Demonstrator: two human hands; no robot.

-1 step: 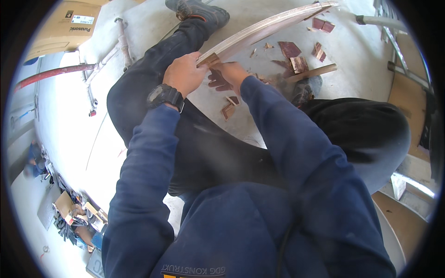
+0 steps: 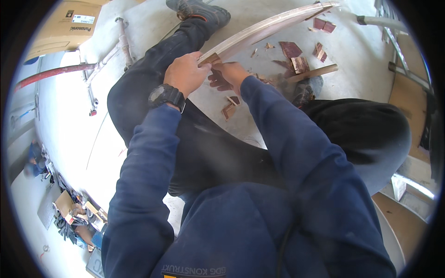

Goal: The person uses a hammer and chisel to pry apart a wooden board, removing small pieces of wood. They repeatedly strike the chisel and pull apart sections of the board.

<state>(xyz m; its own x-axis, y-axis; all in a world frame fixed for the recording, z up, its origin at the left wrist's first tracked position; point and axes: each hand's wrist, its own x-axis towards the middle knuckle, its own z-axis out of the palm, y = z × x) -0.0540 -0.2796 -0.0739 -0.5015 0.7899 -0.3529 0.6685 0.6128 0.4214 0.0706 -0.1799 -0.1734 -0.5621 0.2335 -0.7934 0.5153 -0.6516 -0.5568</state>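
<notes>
A long plywood board (image 2: 271, 25) with a layered pale edge slants from between my legs up to the far right. My left hand (image 2: 186, 75), wearing a black watch (image 2: 166, 96) on its wrist, is closed around the board's near end. At the same end, my right hand (image 2: 233, 75) grips with its thumb against a brown bare-wood patch (image 2: 211, 60), its fingers curled beneath. Whether that patch is a splitting layer or a separate strip, I cannot tell. Part of the board's near end is hidden by my fingers.
Broken reddish-brown plywood pieces (image 2: 289, 49) and splinters litter the floor right of the board. A wooden stick (image 2: 313, 73) lies by my right shoe (image 2: 308, 90). Metal pipe legs (image 2: 123, 44) and a red bar (image 2: 55, 75) stand left, near a cardboard box (image 2: 60, 28).
</notes>
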